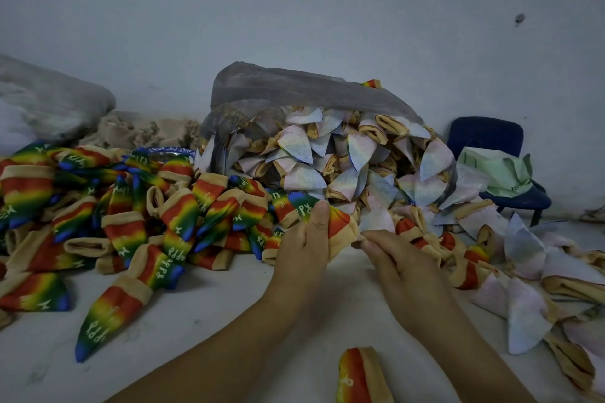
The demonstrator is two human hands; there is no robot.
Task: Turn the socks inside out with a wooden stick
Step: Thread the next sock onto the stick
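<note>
While the left hand (304,249) grips a rainbow sock (340,226) by its body and the right hand (396,262) pinches its tan cuff (348,239), just before the plastic bag (294,88) of pale socks (327,157), the turning looks finished, so next comes laying it aside; no wooden stick shows

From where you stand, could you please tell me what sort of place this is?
Probably a small sock-finishing workroom: a clear sack spilling pale inside-out socks, a heap of rainbow socks beside it.

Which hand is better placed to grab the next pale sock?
Right, probably: right hand sits beside the pale socks, only pinching the cuff of the rainbow sock; left hand grips its body.
</note>
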